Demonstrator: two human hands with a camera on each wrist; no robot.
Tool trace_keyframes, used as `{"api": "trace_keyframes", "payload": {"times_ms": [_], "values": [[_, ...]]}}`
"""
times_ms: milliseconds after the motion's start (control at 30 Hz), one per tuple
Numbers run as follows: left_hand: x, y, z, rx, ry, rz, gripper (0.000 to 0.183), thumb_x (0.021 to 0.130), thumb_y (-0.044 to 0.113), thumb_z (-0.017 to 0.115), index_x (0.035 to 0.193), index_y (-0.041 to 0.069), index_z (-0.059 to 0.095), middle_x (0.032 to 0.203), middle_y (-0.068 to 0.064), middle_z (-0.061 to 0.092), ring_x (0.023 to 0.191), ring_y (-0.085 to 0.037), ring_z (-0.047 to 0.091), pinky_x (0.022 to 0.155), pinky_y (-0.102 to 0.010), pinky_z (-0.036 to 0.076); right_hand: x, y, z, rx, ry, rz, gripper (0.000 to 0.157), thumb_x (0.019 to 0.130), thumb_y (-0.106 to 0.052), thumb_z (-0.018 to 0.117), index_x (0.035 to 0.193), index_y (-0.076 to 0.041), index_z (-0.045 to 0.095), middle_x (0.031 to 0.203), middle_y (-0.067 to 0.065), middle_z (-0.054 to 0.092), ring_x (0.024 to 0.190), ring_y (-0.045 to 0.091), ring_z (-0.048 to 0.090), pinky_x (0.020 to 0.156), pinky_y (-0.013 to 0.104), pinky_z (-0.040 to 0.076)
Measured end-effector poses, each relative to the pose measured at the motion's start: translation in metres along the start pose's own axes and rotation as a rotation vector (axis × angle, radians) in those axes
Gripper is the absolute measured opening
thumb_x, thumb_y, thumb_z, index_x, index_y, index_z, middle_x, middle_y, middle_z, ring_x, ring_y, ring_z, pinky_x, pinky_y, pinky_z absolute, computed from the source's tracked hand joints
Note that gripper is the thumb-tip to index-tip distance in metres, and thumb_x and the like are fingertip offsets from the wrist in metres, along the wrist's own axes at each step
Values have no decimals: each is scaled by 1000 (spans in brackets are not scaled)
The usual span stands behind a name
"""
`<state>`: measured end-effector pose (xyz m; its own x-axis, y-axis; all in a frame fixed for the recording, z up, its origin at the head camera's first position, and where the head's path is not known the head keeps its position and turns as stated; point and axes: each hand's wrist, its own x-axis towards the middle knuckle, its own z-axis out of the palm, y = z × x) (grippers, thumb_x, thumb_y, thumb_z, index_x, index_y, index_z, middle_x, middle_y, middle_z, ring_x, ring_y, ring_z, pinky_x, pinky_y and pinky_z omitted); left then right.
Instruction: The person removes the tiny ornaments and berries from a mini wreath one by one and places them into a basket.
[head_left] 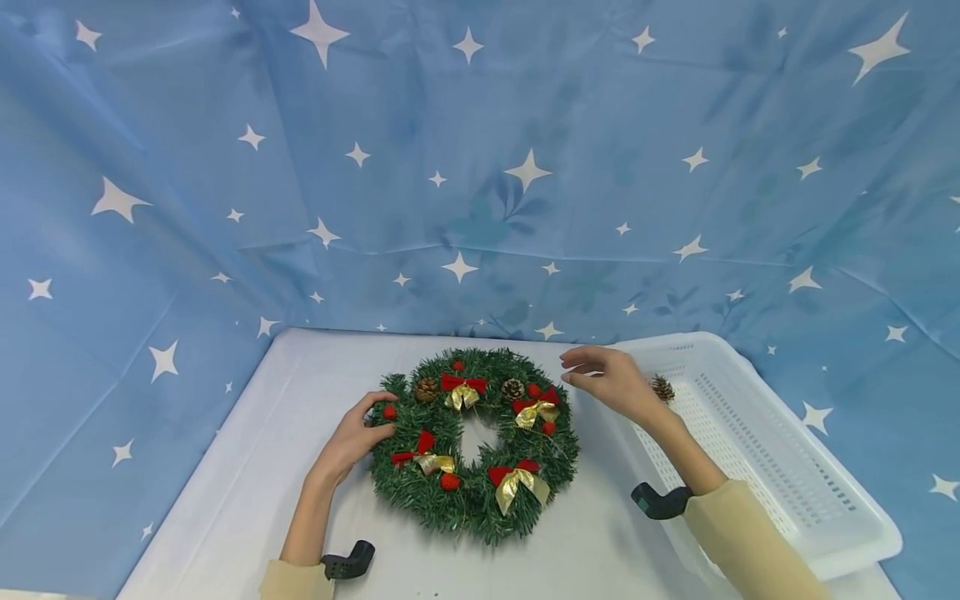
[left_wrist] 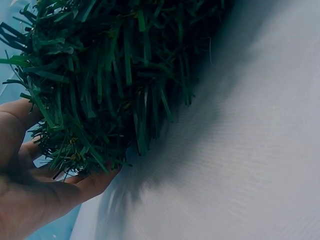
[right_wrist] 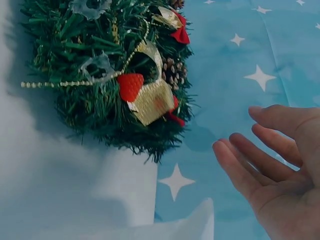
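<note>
A green Christmas wreath [head_left: 431, 425] lies on the white table, with red and gold bows [head_left: 462, 390], red berry-like ornaments [head_left: 450, 482] and pine cones [head_left: 513, 389] on it. My left hand [head_left: 352, 437] grips its left edge. In the left wrist view the fingers [left_wrist: 95, 184] curl round the green tinsel, which hides part of them. Off the upper right of the wreath hovers my right hand [head_left: 611, 383], apart from it and holding nothing, its fingers loosely bent. A gold bead string [right_wrist: 50, 84] sticks out from the wreath in the right wrist view.
To the right stands a white plastic basket [head_left: 862, 521], partly behind my right forearm, with a pine cone [head_left: 663, 388] inside. A blue star-patterned cloth [head_left: 480, 208] hangs behind and beside the white table [head_left: 255, 467]. Small dark specks lie near the front.
</note>
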<state>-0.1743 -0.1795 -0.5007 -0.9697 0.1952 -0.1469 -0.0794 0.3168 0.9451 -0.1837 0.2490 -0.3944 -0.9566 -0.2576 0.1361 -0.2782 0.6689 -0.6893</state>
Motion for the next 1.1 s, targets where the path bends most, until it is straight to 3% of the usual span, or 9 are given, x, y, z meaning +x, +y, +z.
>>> {"api": "trace_keyframes", "payload": {"times_ms": [133,400,800,1100], "values": [[-1,0,0,2,0,4,53,99,14,66,149,17,49,169,-17,20,148,-46,31,84,-44,41,3,-1,6,20,-16,6,31,96,-17,73,126,-8,71,121,13,74,107,31,73,88,46,59],[-3,3,0,-1,2,13,55,99,14,67,150,17,47,170,-19,16,153,-49,19,91,-46,43,9,-3,18,46,-54,-8,31,97,-12,70,127,-4,70,122,20,72,108,35,72,88,46,59],[-2,0,1,-24,15,-8,59,98,14,66,152,18,43,171,-21,12,155,-50,13,105,-60,41,18,-7,39,16,-103,-18,34,97,-10,70,129,0,68,123,20,71,106,36,72,84,43,60],[-2,1,1,-24,15,-25,63,98,13,66,155,19,39,170,-22,12,154,-50,13,106,-59,41,24,-9,54,31,-127,-2,33,97,-10,71,128,-1,68,121,18,72,107,32,71,84,41,59]]}}
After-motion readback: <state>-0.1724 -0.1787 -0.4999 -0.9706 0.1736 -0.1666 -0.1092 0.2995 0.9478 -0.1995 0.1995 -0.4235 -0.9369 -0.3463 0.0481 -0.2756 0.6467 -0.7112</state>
